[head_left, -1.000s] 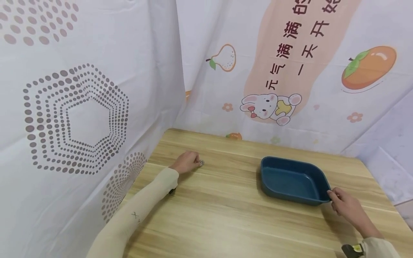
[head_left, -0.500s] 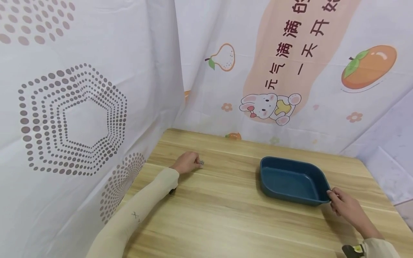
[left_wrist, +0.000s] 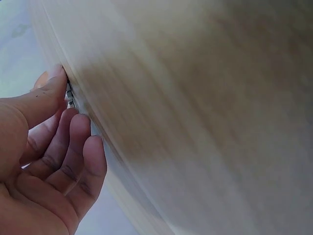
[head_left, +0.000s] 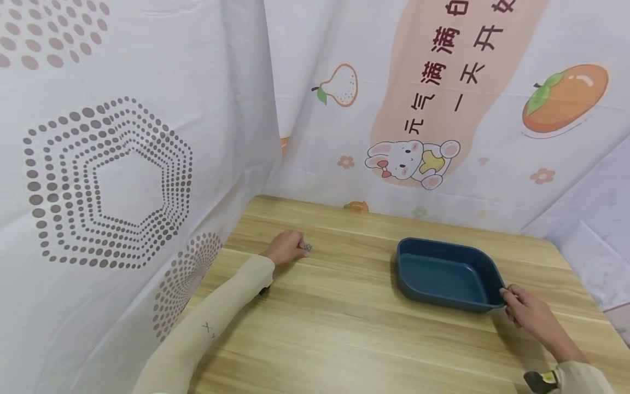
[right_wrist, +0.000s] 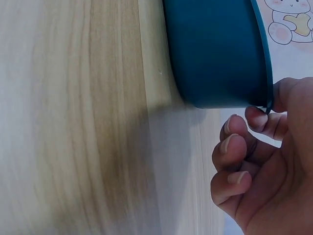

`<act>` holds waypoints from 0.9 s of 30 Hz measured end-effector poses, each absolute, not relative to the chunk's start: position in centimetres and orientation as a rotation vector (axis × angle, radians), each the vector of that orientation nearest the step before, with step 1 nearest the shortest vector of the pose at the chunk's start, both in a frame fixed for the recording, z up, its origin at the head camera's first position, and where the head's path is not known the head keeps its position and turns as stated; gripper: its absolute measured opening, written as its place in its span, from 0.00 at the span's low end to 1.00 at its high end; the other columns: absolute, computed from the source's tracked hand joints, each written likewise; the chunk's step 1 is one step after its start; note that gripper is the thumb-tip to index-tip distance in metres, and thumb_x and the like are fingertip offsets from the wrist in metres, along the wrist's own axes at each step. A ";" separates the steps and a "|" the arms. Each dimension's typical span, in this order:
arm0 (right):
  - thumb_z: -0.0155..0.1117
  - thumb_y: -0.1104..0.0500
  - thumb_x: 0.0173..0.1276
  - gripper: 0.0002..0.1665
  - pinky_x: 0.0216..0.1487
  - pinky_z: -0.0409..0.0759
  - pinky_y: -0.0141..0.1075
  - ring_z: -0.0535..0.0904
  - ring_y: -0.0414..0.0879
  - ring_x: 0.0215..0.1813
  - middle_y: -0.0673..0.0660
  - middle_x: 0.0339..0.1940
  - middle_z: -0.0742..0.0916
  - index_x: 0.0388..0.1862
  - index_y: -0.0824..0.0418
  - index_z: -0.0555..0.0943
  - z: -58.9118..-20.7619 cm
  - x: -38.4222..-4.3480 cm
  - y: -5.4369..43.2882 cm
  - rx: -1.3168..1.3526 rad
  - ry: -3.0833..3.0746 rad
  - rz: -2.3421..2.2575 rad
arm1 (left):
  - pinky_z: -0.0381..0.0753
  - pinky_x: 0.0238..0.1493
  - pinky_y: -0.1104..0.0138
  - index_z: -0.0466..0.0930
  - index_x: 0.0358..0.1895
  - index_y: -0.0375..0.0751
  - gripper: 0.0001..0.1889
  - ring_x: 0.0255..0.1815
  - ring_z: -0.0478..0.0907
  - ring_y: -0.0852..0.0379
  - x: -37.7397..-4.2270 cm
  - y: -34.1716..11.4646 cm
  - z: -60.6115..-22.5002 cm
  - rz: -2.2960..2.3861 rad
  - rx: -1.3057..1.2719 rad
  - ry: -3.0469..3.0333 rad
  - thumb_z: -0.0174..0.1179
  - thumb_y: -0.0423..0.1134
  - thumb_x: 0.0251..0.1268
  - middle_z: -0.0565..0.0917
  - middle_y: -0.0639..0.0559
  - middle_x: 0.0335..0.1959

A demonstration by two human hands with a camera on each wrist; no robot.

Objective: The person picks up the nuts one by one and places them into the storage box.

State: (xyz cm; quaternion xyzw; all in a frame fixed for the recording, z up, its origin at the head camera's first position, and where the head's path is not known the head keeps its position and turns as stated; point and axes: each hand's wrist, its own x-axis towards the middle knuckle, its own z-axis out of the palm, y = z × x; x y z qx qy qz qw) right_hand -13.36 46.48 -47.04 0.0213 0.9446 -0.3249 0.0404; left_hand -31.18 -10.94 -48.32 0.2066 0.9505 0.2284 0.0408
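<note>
Toward the back left of the wooden table, my left hand [head_left: 285, 247] is low over the surface with thumb and fingers drawn together. Between its fingertips is a small, shiny grey thing [head_left: 308, 247], mostly hidden by them; its kind I cannot tell. In the left wrist view only a sliver of the grey thing [left_wrist: 70, 95] shows beside the thumb. A dark blue rectangular basin [head_left: 445, 273] with rounded corners stands on the right side. Its near right corner rim is pinched by my right hand [head_left: 529, 314] between thumb and index finger, the other fingers loosely bent below.
Wood-grained table [head_left: 344, 328] spans the space between the hands. A white dotted curtain [head_left: 133, 186] hangs close along the left arm, and a printed cloth [head_left: 320, 180] closes off the back edge.
The small grey thing at the left fingertips shows at a slightly different angle. Both hands and the basin stay in place.
</note>
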 end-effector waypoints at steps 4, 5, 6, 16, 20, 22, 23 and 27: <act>0.38 0.43 0.87 0.28 0.23 0.68 0.37 0.70 0.46 0.19 0.54 0.19 0.76 0.32 0.61 0.69 -47.0 -13.5 46.4 0.070 2.912 -0.970 | 0.73 0.30 0.67 0.78 0.22 0.43 0.15 0.24 0.71 0.60 -31.0 -11.0 -48.2 0.695 0.642 2.901 0.74 0.40 0.62 0.80 0.56 0.25; 0.38 0.43 0.87 0.29 0.23 0.68 0.37 0.70 0.46 0.19 0.53 0.19 0.76 0.32 0.61 0.69 -47.0 -13.5 46.5 0.074 2.916 -0.959 | 0.72 0.29 0.68 0.77 0.21 0.43 0.16 0.23 0.69 0.60 -31.0 -11.0 -48.2 0.692 0.646 2.896 0.73 0.40 0.63 0.80 0.55 0.24; 0.37 0.42 0.87 0.29 0.23 0.67 0.37 0.70 0.46 0.19 0.53 0.19 0.76 0.31 0.61 0.69 -47.0 -13.5 46.5 0.082 2.918 -0.950 | 0.71 0.28 0.68 0.77 0.20 0.42 0.17 0.22 0.68 0.61 -31.0 -10.9 -48.1 0.692 0.655 2.892 0.73 0.39 0.64 0.80 0.55 0.23; 0.38 0.35 0.84 0.36 0.23 0.69 0.38 0.69 0.44 0.19 0.50 0.18 0.73 0.30 0.63 0.72 -46.9 -13.5 46.7 0.182 2.805 -1.008 | 0.83 0.35 0.66 0.86 0.28 0.39 0.11 0.31 0.81 0.59 -30.8 -11.0 -48.4 0.646 0.741 2.931 0.65 0.35 0.72 0.88 0.49 0.35; 0.38 0.34 0.83 0.38 0.24 0.70 0.38 0.69 0.43 0.20 0.50 0.19 0.73 0.34 0.66 0.74 -46.8 -13.2 46.8 0.209 2.747 -1.045 | 0.85 0.40 0.65 0.87 0.33 0.37 0.08 0.36 0.83 0.57 -30.7 -11.0 -48.6 0.582 0.754 2.976 0.67 0.38 0.70 0.87 0.49 0.37; 0.39 0.34 0.83 0.39 0.24 0.70 0.37 0.69 0.43 0.21 0.50 0.19 0.73 0.35 0.68 0.74 -46.8 -13.1 46.8 0.215 2.731 -1.062 | 0.85 0.38 0.64 0.87 0.34 0.35 0.08 0.33 0.81 0.57 -30.6 -10.9 -48.6 0.559 0.755 2.984 0.67 0.38 0.68 0.86 0.49 0.35; 0.39 0.34 0.83 0.39 0.24 0.70 0.37 0.69 0.42 0.21 0.50 0.20 0.74 0.35 0.69 0.75 -46.8 -13.0 46.8 0.215 2.728 -1.071 | 0.84 0.37 0.64 0.87 0.35 0.35 0.08 0.31 0.80 0.57 -30.5 -10.9 -48.6 0.547 0.756 2.988 0.68 0.38 0.68 0.85 0.50 0.34; 0.40 0.36 0.84 0.37 0.24 0.71 0.36 0.69 0.41 0.21 0.50 0.20 0.75 0.34 0.68 0.75 -46.9 -13.0 46.6 0.212 2.748 -1.096 | 0.83 0.35 0.63 0.87 0.37 0.34 0.09 0.29 0.75 0.58 -30.3 -10.9 -48.7 0.442 0.779 3.025 0.66 0.38 0.69 0.84 0.49 0.33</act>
